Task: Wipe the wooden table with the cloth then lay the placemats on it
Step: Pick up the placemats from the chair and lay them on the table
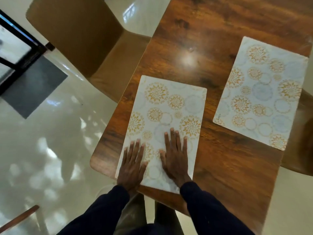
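Two white placemats with gold flower and grey ring prints lie flat on the dark wooden table (211,48). The near placemat (169,106) sits along the table's left edge, close to the near corner. My left hand (133,163) and my right hand (175,158) both press flat on its near end, fingers straight and spread, side by side. The second placemat (260,92) lies to the right, apart from my hands, along the table's right edge. No cloth is in view.
A tan chair (79,39) stands at the table's left side, its seat tucked partly under the edge. Another brown seat (301,150) shows at the right. Glossy cream floor (50,150) surrounds the table, with a dark grey mat (32,90) by a black-framed door.
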The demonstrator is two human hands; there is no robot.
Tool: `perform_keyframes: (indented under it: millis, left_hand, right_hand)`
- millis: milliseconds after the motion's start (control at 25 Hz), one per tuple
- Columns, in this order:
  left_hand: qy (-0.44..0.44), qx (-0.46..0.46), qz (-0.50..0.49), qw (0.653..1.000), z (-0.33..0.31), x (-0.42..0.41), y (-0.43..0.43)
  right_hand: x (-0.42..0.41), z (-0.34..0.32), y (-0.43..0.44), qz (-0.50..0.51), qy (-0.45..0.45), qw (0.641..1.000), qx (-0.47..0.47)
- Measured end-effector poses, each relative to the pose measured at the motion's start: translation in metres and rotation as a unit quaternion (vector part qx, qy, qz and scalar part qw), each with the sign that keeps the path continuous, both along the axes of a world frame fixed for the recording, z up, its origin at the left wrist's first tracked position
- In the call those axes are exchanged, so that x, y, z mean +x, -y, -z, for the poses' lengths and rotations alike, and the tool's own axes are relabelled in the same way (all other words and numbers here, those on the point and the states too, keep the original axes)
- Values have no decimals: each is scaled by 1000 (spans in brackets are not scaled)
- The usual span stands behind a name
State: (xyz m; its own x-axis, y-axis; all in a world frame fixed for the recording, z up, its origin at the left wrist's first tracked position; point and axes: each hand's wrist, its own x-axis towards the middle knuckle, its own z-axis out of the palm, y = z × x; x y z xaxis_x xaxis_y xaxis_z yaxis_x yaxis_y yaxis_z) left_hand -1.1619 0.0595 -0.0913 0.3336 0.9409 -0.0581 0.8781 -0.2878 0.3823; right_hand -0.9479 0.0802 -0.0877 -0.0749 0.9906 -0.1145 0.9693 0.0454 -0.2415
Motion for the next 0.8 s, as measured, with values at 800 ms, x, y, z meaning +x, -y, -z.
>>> perform_keyframes:
  millis: [800]
  left_hand:
    - [153, -52, -42, 986, -22, -86, -175]
  right_hand:
    - [15, -8, -82, 144, -126, 979, 73]
